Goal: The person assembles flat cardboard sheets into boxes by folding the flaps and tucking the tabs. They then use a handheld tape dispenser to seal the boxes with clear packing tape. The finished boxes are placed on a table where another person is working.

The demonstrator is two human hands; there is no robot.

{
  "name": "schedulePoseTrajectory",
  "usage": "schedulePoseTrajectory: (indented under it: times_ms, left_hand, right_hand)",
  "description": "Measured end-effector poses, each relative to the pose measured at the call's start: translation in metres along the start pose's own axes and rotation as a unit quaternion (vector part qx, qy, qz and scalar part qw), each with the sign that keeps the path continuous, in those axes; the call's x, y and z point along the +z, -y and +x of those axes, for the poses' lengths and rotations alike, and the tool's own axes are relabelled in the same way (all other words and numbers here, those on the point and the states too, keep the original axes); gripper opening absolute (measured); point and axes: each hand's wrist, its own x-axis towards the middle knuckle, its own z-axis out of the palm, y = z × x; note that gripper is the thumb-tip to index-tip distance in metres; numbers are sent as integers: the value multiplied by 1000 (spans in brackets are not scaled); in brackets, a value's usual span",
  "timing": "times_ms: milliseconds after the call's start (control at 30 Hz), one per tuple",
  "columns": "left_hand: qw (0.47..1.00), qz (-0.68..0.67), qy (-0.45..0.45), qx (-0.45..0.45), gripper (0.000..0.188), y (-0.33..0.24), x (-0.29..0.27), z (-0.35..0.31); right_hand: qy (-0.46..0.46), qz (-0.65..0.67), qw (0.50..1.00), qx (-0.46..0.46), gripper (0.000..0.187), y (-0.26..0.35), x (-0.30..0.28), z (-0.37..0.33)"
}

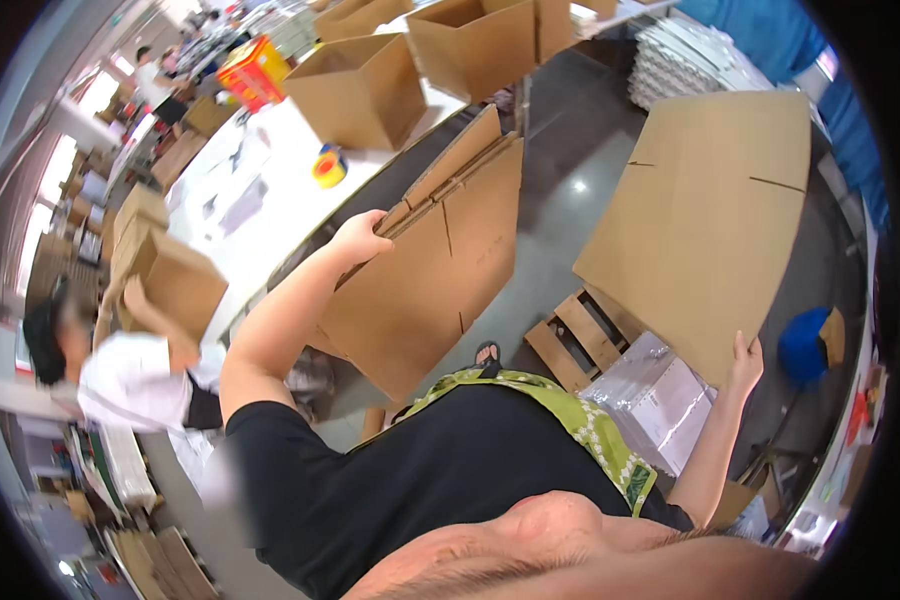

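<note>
My left hand is closed over the top edge of several flattened cardboard boxes, held upright together beside the table. Dark slits run in from their edges. My right hand grips the lower right edge of a large flat cardboard sheet, which is tilted out to my right and also has slits. Under that sheet's near end sits a plastic-wrapped carton next to a wooden pallet.
Along the white table stand open cardboard boxes, a tape roll and a red-yellow carton. At left a co-worker handles another box. White stacked sheets lie far right; a blue object sits right.
</note>
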Motion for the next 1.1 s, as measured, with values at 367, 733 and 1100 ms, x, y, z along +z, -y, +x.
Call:
schedulePoseTrajectory:
  times_ms: [367,733,1100]
  left_hand:
    - [982,144,26,123,54,-96,34,262]
    - [981,140,79,106,55,-122,102,528]
    - [988,128,69,42,56,-134,175,686]
  right_hand:
    - [-87,-30,994,52,29,-36,69,112]
    - [-72,-227,971,29,28,-60,179,337]
    - [157,-701,674,-170,23,2,274,520]
